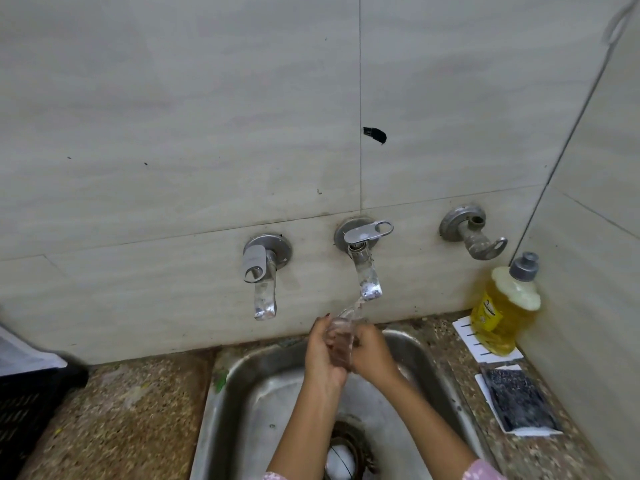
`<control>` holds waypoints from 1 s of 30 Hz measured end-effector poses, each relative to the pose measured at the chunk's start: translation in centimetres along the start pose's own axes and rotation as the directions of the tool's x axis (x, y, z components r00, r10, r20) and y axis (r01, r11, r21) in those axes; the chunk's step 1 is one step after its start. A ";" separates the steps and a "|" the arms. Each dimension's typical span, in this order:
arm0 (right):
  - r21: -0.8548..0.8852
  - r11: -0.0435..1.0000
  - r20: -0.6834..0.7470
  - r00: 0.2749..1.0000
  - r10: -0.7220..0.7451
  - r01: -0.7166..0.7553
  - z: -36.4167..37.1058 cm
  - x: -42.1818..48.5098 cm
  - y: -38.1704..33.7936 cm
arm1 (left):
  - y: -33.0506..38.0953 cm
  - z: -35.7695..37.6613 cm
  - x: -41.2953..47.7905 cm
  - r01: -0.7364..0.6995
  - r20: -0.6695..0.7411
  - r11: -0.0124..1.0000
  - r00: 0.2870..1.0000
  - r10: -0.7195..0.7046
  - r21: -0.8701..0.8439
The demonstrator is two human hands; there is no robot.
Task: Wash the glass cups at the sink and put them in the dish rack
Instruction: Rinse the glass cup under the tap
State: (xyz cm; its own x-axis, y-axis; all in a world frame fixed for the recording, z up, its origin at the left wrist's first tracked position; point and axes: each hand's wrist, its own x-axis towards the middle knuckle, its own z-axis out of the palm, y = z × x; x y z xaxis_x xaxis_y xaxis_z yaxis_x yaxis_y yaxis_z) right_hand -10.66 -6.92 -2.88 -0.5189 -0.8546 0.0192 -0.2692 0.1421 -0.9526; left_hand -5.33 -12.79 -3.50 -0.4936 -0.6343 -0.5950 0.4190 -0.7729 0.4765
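A clear glass cup (342, 336) is held over the steel sink (419, 355), just below the middle tap (367, 271), whose water runs into its mouth. My left hand (320, 355) wraps round the cup from the left. My right hand (372, 353) grips it from the right. The cup's lower part is hidden between my palms. A black dish rack (31, 400) stands on the counter at the far left.
A second tap (263, 275) is on the wall to the left, and a third fitting (474, 233) to the right. A yellow dish soap bottle (502, 306) and a dark scrub pad (519, 400) sit on the right counter. A white object (341, 462) lies in the drain.
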 end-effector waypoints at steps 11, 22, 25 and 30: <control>0.878 0.256 0.312 0.890 0.333 -0.404 -0.5 0.0 -2.4 | -0.3 0.4 -1.8 -0.068 0.118 0.997 0.991 0.063 0.041; 0.524 0.845 0.021 0.994 0.110 -0.105 -0.8 -2.1 -1.9 | 0.2 0.0 -0.8 -0.066 0.068 0.990 0.995 0.075 -0.126; 0.742 0.654 0.006 0.977 0.214 -0.148 -0.4 -1.6 -0.9 | -0.6 0.1 -1.7 -0.067 0.138 0.987 0.986 0.088 -0.149; 0.872 0.466 -0.064 0.910 0.409 -0.149 -0.5 -0.7 -0.3 | -1.3 -0.6 -1.7 -0.313 0.255 0.940 0.928 0.271 0.137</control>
State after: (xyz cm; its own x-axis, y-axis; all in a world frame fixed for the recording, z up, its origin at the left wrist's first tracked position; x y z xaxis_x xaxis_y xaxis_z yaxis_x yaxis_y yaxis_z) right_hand -10.66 -6.11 -2.48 -0.6340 -0.6882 -0.3527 0.6592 -0.2424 -0.7118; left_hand -4.58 -10.68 -3.45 -0.5387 -0.8021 -0.2577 0.4435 -0.5301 0.7227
